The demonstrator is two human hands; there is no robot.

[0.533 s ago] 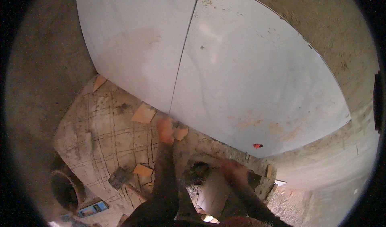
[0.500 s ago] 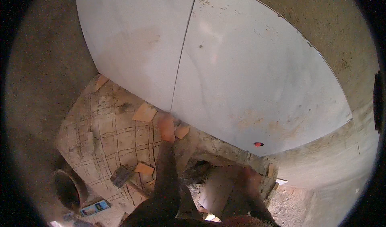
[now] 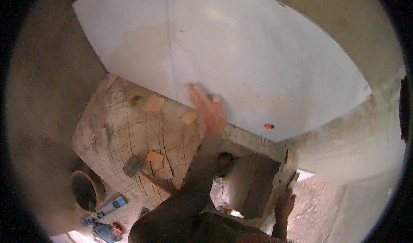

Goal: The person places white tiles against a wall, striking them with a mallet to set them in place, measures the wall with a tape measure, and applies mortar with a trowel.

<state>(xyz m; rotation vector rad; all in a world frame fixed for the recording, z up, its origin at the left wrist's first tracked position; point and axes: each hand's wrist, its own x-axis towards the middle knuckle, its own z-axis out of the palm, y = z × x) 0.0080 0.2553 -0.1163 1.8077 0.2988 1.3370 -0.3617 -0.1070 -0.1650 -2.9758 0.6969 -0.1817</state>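
Observation:
My left hand point(image 3: 209, 112) is open, fingers spread, against the lower part of a large white wall panel point(image 3: 266, 62). It lies right of the thin vertical joint point(image 3: 174, 49) between two panels. A small red object point(image 3: 269, 126) sits on the panel near its lower right corner. Low on the right, my right hand point(image 3: 284, 206) rests by the rough edge of a ledge point(image 3: 289, 161); its fingers are dark and hard to make out. Flat orange-tan pieces point(image 3: 155, 102) lie along the panel's foot, one point(image 3: 189, 117) close to my left forearm.
On the scored, dusty slab point(image 3: 120, 135) lies a hammer point(image 3: 134, 165) with a dark head, beside another orange piece point(image 3: 155, 156). A bucket point(image 3: 86, 191), a blue spirit level point(image 3: 114, 205) and an orange-and-dark tool point(image 3: 116, 231) stand lower left. An opening point(image 3: 249, 183) cuts the ledge.
My left hand has moved from the joint's foot up and right onto the panel, fingers now spread. My right hand has shifted from above the opening to the ledge's right edge. The view has tilted.

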